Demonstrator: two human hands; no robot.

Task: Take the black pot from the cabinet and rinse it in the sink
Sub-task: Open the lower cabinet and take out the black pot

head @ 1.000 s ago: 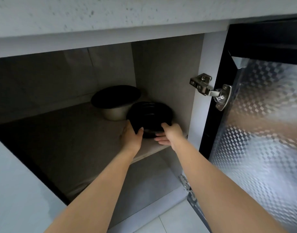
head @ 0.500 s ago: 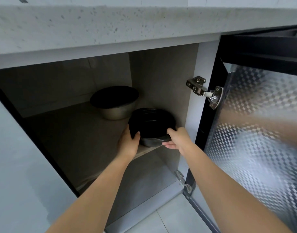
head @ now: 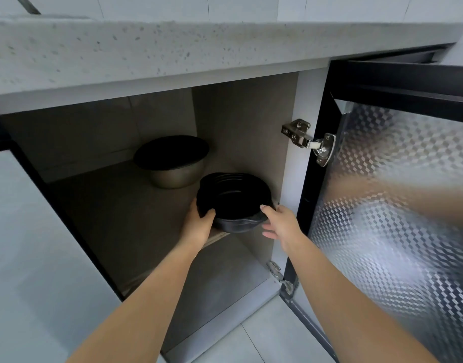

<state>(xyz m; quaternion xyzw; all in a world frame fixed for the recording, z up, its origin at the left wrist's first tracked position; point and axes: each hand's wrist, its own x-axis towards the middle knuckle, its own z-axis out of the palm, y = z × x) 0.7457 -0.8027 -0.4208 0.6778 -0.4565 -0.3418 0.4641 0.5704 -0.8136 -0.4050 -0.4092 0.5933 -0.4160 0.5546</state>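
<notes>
The black pot [head: 234,199] is round and shallow with ridged inner walls. It hangs tilted at the front right edge of the cabinet shelf [head: 125,216], partly past the edge. My left hand [head: 199,225] grips its left rim with the thumb over the lip. My right hand [head: 277,222] holds its right rim, thumb on top and fingers underneath. The sink is out of view.
A metal bowl [head: 172,159] with a dark inside sits further back on the shelf. The cabinet door [head: 398,205] with patterned glass stands open on the right, hung on a steel hinge [head: 307,138]. A speckled stone countertop [head: 172,51] overhangs the cabinet. Pale floor tiles [head: 264,341] lie below.
Both hands have drawn the black pot forward from the shelf toward the cabinet opening and lifted it off the shelf edge. The view has pulled back and upward.
</notes>
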